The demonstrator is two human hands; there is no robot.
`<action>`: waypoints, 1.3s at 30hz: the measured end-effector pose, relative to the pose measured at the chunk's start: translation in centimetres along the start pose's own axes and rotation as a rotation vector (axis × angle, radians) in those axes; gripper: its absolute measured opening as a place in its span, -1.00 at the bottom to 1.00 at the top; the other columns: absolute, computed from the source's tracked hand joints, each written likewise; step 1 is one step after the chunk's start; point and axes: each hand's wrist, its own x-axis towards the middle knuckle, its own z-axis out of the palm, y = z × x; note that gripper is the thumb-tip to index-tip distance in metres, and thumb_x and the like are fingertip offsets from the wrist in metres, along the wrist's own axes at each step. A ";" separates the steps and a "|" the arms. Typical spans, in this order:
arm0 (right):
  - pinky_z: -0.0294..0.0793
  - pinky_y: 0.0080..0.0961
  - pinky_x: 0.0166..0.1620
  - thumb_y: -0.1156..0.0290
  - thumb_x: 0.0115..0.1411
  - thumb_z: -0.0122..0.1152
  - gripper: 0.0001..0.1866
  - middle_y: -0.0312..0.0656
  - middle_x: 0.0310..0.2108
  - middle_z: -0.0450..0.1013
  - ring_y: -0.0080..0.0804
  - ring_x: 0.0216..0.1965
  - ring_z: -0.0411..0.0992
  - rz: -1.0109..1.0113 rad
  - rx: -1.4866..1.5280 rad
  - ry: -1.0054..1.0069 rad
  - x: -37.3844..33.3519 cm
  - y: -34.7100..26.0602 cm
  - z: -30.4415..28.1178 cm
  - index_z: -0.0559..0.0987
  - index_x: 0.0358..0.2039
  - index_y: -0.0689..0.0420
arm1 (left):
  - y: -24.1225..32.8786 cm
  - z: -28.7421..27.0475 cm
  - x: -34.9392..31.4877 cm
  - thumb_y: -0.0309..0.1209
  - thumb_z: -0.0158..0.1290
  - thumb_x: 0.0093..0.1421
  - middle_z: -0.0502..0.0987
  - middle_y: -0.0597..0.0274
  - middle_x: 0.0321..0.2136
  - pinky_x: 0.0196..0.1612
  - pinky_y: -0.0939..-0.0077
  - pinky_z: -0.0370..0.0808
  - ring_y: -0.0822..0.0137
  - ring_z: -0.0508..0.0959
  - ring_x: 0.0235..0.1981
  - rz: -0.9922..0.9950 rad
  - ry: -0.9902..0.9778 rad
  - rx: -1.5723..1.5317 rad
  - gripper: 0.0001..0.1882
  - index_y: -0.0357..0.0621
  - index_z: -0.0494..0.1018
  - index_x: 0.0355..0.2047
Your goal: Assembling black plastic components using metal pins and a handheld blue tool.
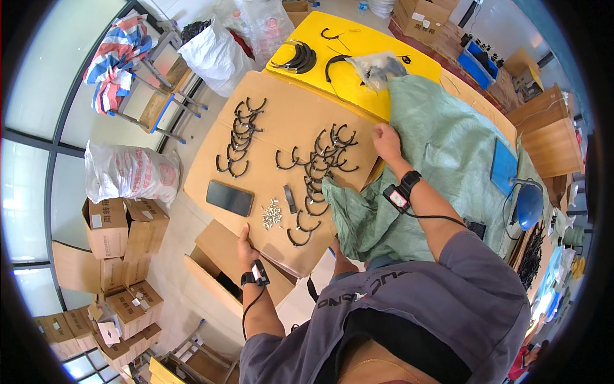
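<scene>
A flat cardboard sheet (pixel 198 173) covers the near part of the table. My left hand (pixel 245 251) grips its near edge, thumb up and the other fingers mostly hidden. At the sheet's right edge my right hand (pixel 386 142) is closed on the cardboard, beside a green woven sheet (pixel 441 141). On the cardboard lie a column of black curved bands (pixel 240 137) at the left and a larger, tangled group of black curved bands (pixel 316 173) at the right. Between them are a dark smartphone (pixel 229 198), a pile of small metal pieces (pixel 272 214) and a small dark strip (pixel 290 199).
A yellow tabletop (pixel 364 38) beyond holds black bands (pixel 300 57) and a clear plastic bag (pixel 378 69). An open carton (pixel 217 269) stands below the near edge. Sacks (pixel 131 173) and stacked cartons (pixel 125 233) line the left; a blue lamp (pixel 529 206) stands right.
</scene>
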 end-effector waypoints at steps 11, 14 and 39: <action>0.23 -0.32 -0.33 0.13 -0.05 -0.27 -0.55 0.07 -0.43 0.31 -0.06 -0.39 0.27 0.009 -0.094 -0.483 6.2 -1.0 2.8 0.38 -0.46 0.31 | 0.9 -1.5 1.4 -0.29 -0.14 -0.04 0.36 0.18 -0.35 -0.28 0.42 0.32 0.29 0.37 -0.34 -0.077 0.005 0.135 -0.66 -0.23 0.22 -0.27; 0.23 -0.34 -0.30 0.08 -0.05 -0.29 -0.47 0.13 -0.37 0.28 -0.04 -0.33 0.26 0.095 -0.097 -0.486 6.4 -1.2 3.4 0.36 -0.41 0.37 | 1.0 -1.1 1.0 -0.29 -0.14 -0.03 0.36 0.19 -0.35 -0.27 0.42 0.32 0.30 0.37 -0.34 -0.047 -0.024 0.106 -0.66 -0.24 0.22 -0.27; 0.17 -0.38 -0.57 0.02 -0.15 -0.07 -0.53 -0.01 -0.74 0.25 -0.17 -0.66 0.24 -0.090 0.238 -0.368 5.6 -0.1 4.4 0.31 -0.77 0.27 | 1.3 -0.9 1.1 -0.36 -0.12 -0.05 0.35 0.15 -0.37 -0.33 0.43 0.36 0.29 0.38 -0.38 0.101 0.057 0.125 -0.68 -0.26 0.21 -0.28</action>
